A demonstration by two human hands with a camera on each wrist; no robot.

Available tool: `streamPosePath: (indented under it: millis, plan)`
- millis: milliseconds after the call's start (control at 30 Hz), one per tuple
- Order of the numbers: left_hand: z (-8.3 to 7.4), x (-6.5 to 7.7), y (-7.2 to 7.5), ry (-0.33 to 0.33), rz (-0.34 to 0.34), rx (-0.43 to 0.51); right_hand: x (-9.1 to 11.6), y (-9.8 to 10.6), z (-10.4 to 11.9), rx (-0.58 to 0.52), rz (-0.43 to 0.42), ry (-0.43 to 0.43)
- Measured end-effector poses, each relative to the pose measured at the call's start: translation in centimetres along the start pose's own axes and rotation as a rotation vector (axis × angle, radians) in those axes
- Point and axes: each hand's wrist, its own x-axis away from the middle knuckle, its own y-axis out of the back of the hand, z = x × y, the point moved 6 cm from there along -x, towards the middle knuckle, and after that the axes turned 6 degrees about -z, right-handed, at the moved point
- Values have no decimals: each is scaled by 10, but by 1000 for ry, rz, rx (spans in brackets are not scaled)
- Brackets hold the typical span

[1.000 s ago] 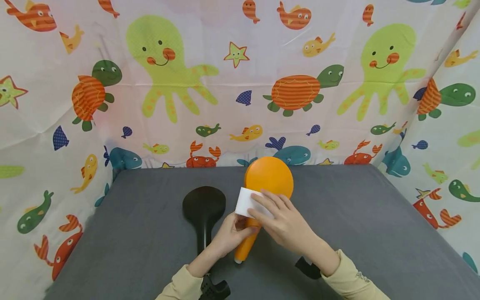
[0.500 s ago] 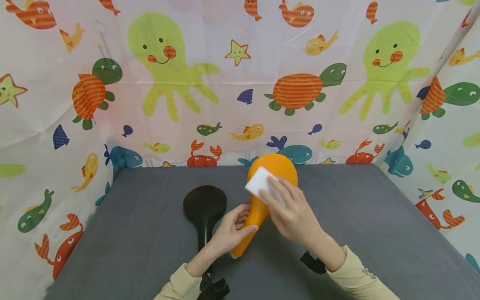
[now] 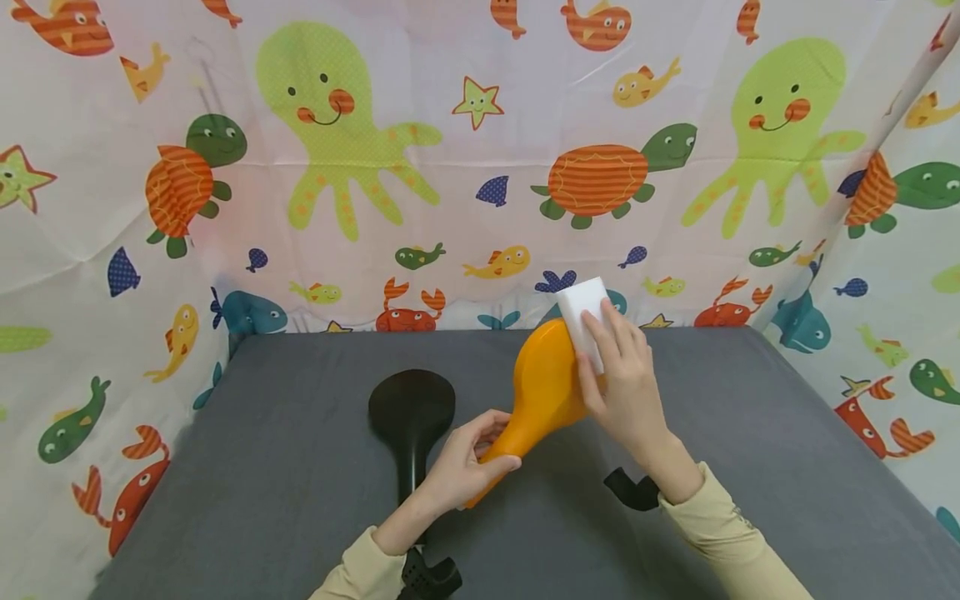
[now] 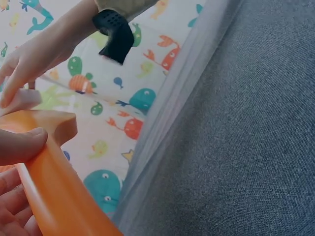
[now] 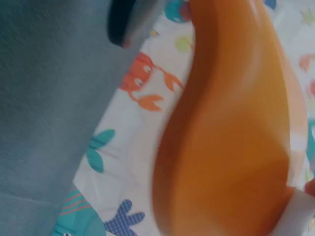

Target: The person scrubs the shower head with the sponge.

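Judging by how things lie, you are at the wiping step: your left hand (image 3: 468, 467) grips the handle of the orange paddle (image 3: 543, 392), while your right hand (image 3: 626, 387) pinches a white block (image 3: 583, 321) against the far right edge of its round head. Your hands stand apart, each clamped on its own thing, and the paddle appears to be held up over the grey counter (image 3: 300, 467), head tipped away from you. The next move probably calls for a firm hold on the handle while you draw the block around the rim; a loose grip could let the paddle twist under the push. From the head view you get the whole layout, including the black paddle (image 3: 411, 408) lying left of the orange one, but part of your left grip is hidden there. The left wrist view fills that in: your thumb (image 4: 24, 147) presses one face of the handle, with fingers (image 4: 15, 209) on the other side. The right wrist view gives you the curved side of the head close up, but catches only a corner of the block; you cannot tell what the dark shape (image 5: 119, 22) at its top is.
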Motion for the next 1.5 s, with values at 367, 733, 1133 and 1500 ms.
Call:
streamPosePath:
  millis: [367,733,1133,1500]
  plan:
    - [2,0,4,31,-63,23,32,-17,55,-22,197,509]
    - [27,-4,-2,-23,-20,29,6,0,7,9,-10,-5]
    - [26,-6,-1,-48,-7,185,21,-1,30,-102,43,430]
    - [21,-4,0,-89,53,261,15,9,18,-138,-91,241]
